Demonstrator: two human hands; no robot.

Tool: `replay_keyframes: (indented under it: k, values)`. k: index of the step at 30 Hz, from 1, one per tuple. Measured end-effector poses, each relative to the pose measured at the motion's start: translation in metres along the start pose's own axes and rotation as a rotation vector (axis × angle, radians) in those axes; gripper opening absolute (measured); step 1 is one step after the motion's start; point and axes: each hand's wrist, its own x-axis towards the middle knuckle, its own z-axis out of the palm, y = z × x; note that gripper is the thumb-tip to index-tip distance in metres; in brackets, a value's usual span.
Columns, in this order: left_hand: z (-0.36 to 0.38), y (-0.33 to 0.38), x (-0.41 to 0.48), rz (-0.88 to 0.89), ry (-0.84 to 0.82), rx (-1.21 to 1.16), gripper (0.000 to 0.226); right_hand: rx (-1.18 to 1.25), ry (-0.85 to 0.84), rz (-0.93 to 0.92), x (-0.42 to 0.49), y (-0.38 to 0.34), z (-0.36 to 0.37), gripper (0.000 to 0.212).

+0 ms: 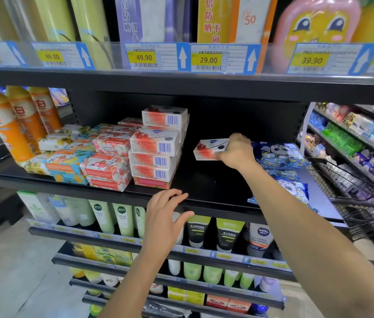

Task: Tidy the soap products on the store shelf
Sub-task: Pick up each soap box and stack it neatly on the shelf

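My right hand [235, 152] grips a white soap box with red print [209, 149], held above the bare middle of the black shelf [204, 189]. To its left stands a stack of the same white-and-red soap boxes [156, 148], several high. Further left lie wrapped floral soap bars [106, 166] and yellow and blue ones [66, 161]. My left hand [165, 216] rests with fingers spread on the shelf's front edge, holding nothing.
Blue panda-print packs [280, 157] lie at the shelf's right end. Orange bottles [9, 127] stand at the far left. Tubes of cleanser [227, 232] fill the shelf below. A wire cart [353, 191] sits at the right. Price tags [206, 59] line the shelf above.
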Motion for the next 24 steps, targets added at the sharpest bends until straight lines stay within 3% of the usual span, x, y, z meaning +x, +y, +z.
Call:
replay_keyframes:
  k: [7,14,17,20,22,24]
  values:
    - [-0.001,-0.004,0.000,0.018,-0.015,-0.003,0.043,-0.069,-0.152,0.157,0.025,0.002,0.015,0.044]
    - [-0.002,-0.006,0.003,0.035,-0.037,-0.008,0.044,-0.045,-0.182,0.180,0.020,0.006,0.017,0.058]
    - [-0.002,-0.007,0.002,0.042,-0.040,-0.011,0.045,0.005,-0.063,0.104,0.018,-0.007,0.006,0.063]
    - [0.000,-0.009,0.002,0.059,-0.034,-0.003,0.045,0.306,0.063,-0.055,0.004,-0.038,-0.014,0.058]
    - [0.000,-0.009,0.002,0.064,-0.033,-0.003,0.044,0.498,0.019,-0.136,-0.009,-0.064,-0.029,0.058]
    - [0.001,-0.008,0.002,0.065,-0.031,-0.014,0.044,0.506,-0.086,-0.195,-0.018,-0.085,-0.037,0.069]
